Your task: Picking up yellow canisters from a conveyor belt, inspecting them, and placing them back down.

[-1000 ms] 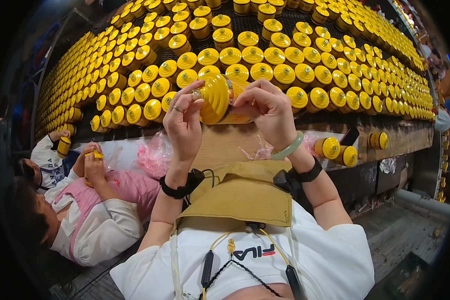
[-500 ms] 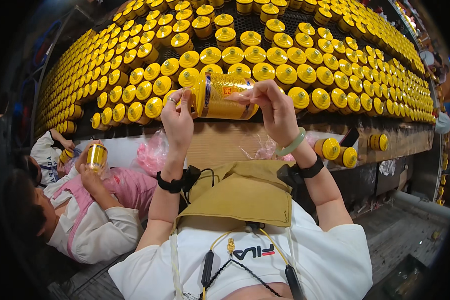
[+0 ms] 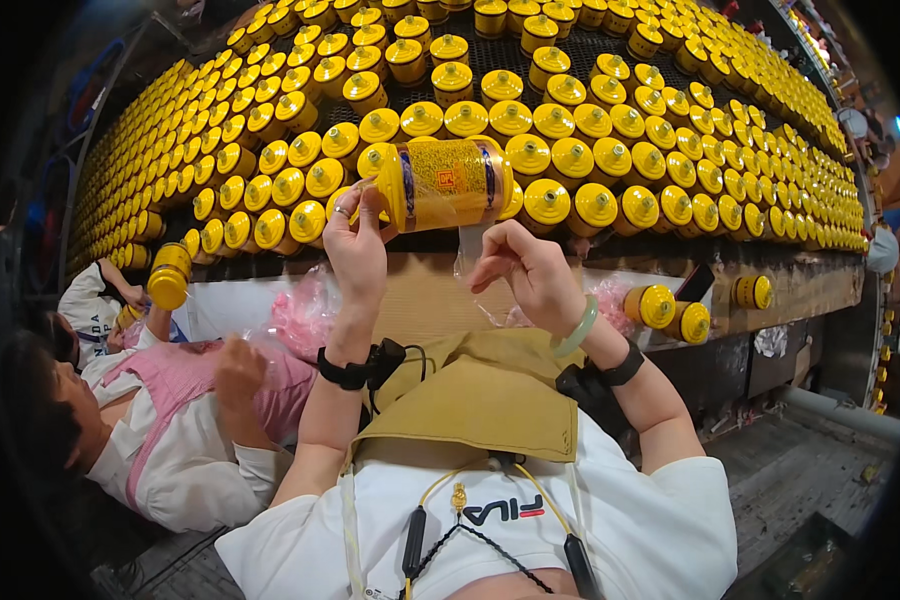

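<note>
My left hand (image 3: 357, 255) grips the lidded left end of a yellow cylindrical canister (image 3: 448, 165), held sideways above the front edge of the canister rows. The canister has a speckled gold body, dark bands near both ends and a small red-orange square mark. Below its right part, my right hand (image 3: 532, 275) is closed, fingers curled and apart from the canister. A thin strip of clear plastic film (image 3: 463, 262) hangs from the canister's underside toward these fingertips and appears pinched there.
Dense rows of yellow canisters (image 3: 548, 203) stand on a dark mesh surface ahead. Brown cardboard (image 3: 420, 290) lies nearer, with pink-tinted plastic (image 3: 305, 312) at its left. Several canisters (image 3: 650, 305) and a dark phone (image 3: 694, 283) lie right. A co-worker in pink (image 3: 185, 400) sits close left.
My right hand has moved off the canister, down and toward me, and clear film now trails below it. The canister has turned slightly. The co-worker's canister has moved forward toward the rows.
</note>
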The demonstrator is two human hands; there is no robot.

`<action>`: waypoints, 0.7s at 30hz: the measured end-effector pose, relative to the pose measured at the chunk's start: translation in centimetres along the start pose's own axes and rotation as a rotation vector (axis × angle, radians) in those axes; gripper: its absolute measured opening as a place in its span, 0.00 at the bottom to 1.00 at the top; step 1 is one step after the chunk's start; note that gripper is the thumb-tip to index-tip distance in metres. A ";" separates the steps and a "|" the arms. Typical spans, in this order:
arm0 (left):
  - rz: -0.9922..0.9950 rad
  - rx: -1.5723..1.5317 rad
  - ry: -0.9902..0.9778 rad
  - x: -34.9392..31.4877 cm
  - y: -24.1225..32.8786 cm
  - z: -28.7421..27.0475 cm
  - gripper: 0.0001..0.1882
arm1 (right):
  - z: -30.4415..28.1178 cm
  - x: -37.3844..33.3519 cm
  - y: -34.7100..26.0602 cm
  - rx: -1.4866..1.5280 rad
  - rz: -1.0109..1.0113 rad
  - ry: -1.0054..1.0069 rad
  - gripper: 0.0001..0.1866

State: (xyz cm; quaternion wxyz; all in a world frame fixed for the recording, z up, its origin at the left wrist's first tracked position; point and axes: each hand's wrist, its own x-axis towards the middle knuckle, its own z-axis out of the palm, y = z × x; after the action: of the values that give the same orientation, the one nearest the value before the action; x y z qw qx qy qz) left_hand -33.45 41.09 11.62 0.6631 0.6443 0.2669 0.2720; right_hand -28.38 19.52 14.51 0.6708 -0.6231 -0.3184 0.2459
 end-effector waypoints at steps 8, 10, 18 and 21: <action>0.049 -0.190 -0.127 -1.5 0.8 0.7 0.10 | 0.3 1.9 -1.7 -0.084 0.088 0.151 0.09; 0.086 -0.213 -0.124 -2.3 1.0 1.7 0.10 | 0.6 3.0 -1.9 -0.388 -0.133 0.364 0.18; 0.147 -0.223 -0.087 -3.3 0.8 2.4 0.08 | 1.2 3.9 -1.4 -0.480 -0.271 0.437 0.15; 0.141 -0.214 -0.110 -3.4 0.7 2.4 0.08 | 1.8 4.2 -1.4 -0.345 -0.259 0.501 0.12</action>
State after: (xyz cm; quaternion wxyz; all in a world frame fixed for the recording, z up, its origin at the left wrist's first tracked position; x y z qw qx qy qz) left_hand -34.22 37.00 12.44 0.7210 0.6008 0.1537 0.3092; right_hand -27.00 23.64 16.41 0.6384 -0.7231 -0.2569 -0.0599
